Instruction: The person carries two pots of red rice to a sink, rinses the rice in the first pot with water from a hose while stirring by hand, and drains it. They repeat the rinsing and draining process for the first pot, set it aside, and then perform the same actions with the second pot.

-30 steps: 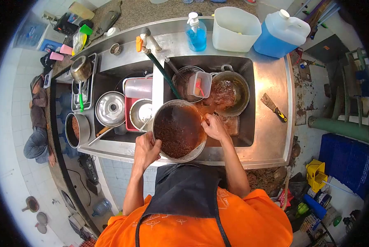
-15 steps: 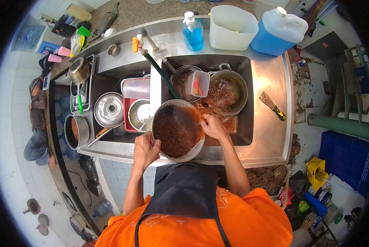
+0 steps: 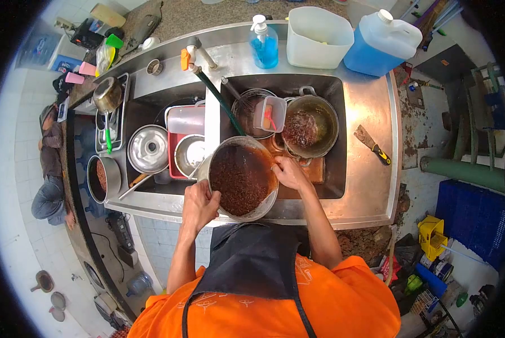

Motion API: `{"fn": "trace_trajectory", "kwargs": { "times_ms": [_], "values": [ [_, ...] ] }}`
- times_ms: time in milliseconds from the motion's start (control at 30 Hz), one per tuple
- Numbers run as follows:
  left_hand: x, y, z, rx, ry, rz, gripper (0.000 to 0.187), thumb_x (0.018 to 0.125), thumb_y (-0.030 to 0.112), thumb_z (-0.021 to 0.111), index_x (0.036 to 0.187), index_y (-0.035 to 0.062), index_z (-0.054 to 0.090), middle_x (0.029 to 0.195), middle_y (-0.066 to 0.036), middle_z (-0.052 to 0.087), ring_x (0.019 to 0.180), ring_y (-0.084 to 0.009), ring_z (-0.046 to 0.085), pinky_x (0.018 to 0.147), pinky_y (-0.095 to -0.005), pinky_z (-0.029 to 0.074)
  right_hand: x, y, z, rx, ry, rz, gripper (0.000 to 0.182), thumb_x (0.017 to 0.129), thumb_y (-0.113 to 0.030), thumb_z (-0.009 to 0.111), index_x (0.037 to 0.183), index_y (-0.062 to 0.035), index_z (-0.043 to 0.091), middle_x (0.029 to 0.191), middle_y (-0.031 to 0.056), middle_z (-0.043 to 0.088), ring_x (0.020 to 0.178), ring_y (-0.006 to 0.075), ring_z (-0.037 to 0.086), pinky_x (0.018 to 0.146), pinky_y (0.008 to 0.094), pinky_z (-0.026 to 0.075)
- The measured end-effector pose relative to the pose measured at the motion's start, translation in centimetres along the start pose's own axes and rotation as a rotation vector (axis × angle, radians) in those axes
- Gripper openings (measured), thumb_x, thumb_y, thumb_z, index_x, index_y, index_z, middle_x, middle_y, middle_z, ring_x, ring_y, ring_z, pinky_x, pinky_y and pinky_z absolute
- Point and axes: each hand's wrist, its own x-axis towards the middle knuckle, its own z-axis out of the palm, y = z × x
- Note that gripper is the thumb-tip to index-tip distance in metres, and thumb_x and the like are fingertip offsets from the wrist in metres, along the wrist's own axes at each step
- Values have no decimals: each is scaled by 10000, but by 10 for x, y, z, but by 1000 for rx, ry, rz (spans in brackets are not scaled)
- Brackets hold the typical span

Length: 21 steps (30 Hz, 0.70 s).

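Observation:
A pot of dark brown, wet, grainy stuff is held over the front of the right sink basin. My left hand is closed on the pot's near left rim. The fingers of my right hand are closed at its right rim. Behind it in the basin stands a large metal pot with murky brown liquid. Beside that pot, a small clear plastic container with something reddish sits over another round vessel. Brown liquid lies on the basin floor.
The left basin holds a round metal lid, a red tray and other pans. A scraper lies on the right drainboard. A soap bottle, a white tub and a blue jug line the back. Another person is at far left.
The brown splash between the held pot and the large pot has subsided, and more of the large pot's near edge shows. Both hands keep their hold, with the pot almost unmoved.

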Motion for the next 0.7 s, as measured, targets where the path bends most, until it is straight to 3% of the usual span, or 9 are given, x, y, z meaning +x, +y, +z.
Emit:
{"fn": "trace_trajectory", "kwargs": {
  "times_ms": [167,600,700],
  "values": [
    [1,-1,2,10,13,6,265,806,54,577,591,-20,443,470,-134,520,414,-224,619,407,-334,475,-3,-9,-5,50,30,-1,235,858,-175,556,855,59,586,795,286,611,810,441,598,745,507,441],
    [6,-1,9,8,-23,-6,264,820,74,590,606,-24,472,481,-149,544,435,-242,637,434,-340,493,-4,4,-8,13,44,25,240,854,-186,583,828,52,580,823,278,614,821,435,608,733,505,447],
    [12,-6,10,-17,-58,-29,197,821,62,594,679,-55,524,530,-109,550,441,-212,633,388,-319,495,-4,-3,-13,69,38,107,232,872,-204,591,845,27,592,835,280,617,831,410,627,751,512,448]
  ]
}}
